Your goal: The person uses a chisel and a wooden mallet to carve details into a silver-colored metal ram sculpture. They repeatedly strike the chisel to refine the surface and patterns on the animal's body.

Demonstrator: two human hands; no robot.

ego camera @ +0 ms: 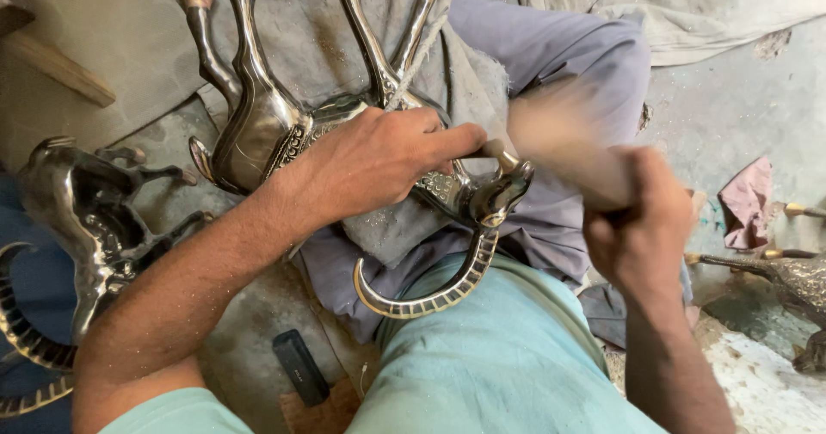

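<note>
Polished metal antelope figure [284, 124], lying legs-up across the lap on grey cloth [387, 227], ridged curved horn [430, 292] hanging toward the body; blurred wooden mallet [568, 146] beside its head.

Metal deer [284, 129]: dark silver w/ brass-gold hooves, engraved dotted pattern on body; horn [434, 296] ribbed in gold & dark bands. Trousers [551, 51] lilac. Shirt [499, 357] pale teal. Rag [747, 202] pink. Block [301, 367] black. Cloth [301, 30] grey.

Blurred tool, cropped figures

The tool [564, 146] in the right hand [641, 227] is a motion smear, its kind unreadable. The left hand [379, 159] hides the neck of the metal figure [258, 124], whose legs run off the top edge; a second figure [69, 219] is cropped at left.
</note>
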